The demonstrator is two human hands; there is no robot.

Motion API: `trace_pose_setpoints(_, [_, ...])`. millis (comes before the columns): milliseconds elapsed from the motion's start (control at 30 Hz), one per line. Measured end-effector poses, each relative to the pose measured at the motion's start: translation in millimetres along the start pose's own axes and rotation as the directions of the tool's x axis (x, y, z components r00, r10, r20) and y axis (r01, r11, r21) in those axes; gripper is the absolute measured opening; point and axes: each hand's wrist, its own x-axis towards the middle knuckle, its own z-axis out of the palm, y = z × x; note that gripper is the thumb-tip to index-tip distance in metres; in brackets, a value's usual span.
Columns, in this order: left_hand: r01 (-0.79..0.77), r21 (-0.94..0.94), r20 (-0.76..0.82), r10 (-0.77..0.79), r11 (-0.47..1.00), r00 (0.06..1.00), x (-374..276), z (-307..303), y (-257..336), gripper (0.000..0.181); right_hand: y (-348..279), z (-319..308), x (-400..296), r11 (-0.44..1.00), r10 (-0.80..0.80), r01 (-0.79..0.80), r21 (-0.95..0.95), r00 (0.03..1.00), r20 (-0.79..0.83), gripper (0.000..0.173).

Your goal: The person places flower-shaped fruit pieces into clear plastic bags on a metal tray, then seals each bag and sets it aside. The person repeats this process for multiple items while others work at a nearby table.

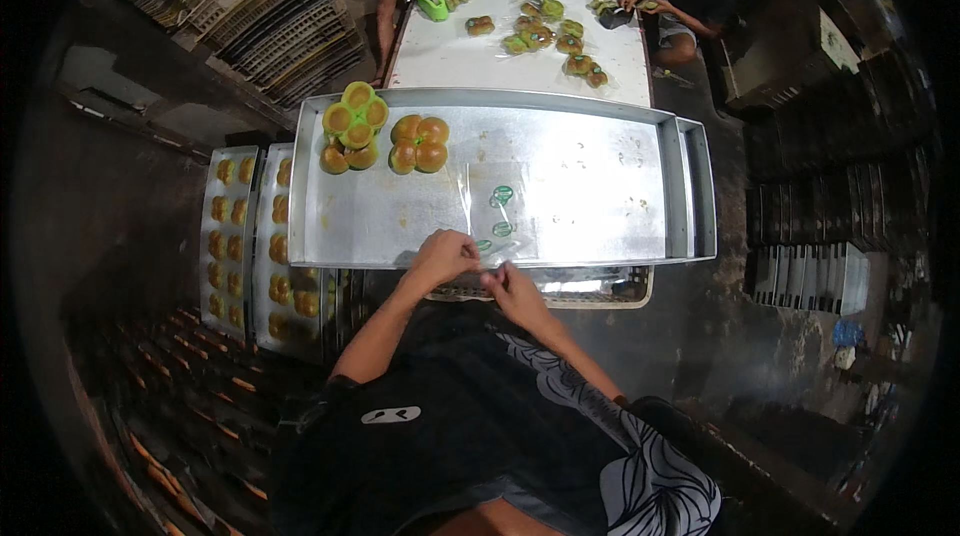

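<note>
At the near rim of a shallow metal tray (pixel 360 225), my left hand (pixel 444 255) pinches the near end of a clear plastic bag (pixel 487 213). Green printed marks show on the clear plastic, which lies flat on the tray floor. My right hand (pixel 519 297) is just right of the left one, its thumb and forefinger close together by the bag's edge. Blur hides whether they grip the film. Toward the tray's far left sits a four-lobed bread bun (pixel 418 144), brown with green seams. Beside it, an upturned green-sided bun (pixel 355 116) leans over another brown bun (pixel 349 158).
Beyond the tray, a white table (pixel 450 63) carries bagged buns (pixel 529 35) and a green tape dispenser (pixel 433 5). Two people sit around it. Trays of buns (pixel 229 236) stand at left, stacked crates (pixel 274 18) behind them. Under my tray is a plastic crate (pixel 641 296).
</note>
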Motion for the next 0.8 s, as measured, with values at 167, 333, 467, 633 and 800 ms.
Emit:
trace_pose_setpoints(167, [-0.109, -0.288, -0.161, 0.064, 0.951, 0.985, -4.1, 0.1, 21.5, 0.017, -21.8, 14.4, 3.8, 0.993, 0.018, 0.014, 0.116, 0.962, -0.272, 0.019])
trace_pose_setpoints(333, [-0.365, -0.283, -0.491, 0.193, 0.887, 0.85, -27.9, -7.3, 33.9, 0.013, -72.1, -16.6, 50.0, 0.213, 0.293, -0.234, 0.949, 0.941, 0.167, 0.043])
trace_pose_setpoints(467, [-0.558, -0.829, -0.557, -0.031, -0.041, 0.83, -29.1, -9.8, -2.1, 0.064, -145.2, 15.1, 85.9, -0.049, -0.163, 0.09, 0.995, 0.982, -0.097, 0.052])
trace_pose_setpoints(633, [-0.502, -0.833, -0.36, -0.461, -0.231, 0.811, -54.2, -59.4, -96.4, 0.043, -93.4, 92.5, 124.2, 0.66, -0.147, -0.338, 0.671, 0.817, 0.557, 0.064])
trace_pose_setpoints(800, [-0.796, -0.599, -0.549, -0.679, -0.087, 0.488, -98.3, -123.7, -119.8, 0.037, -88.6, 49.5, 252.4, 0.269, -0.463, 0.484, -0.833, 0.823, 0.329, 0.078])
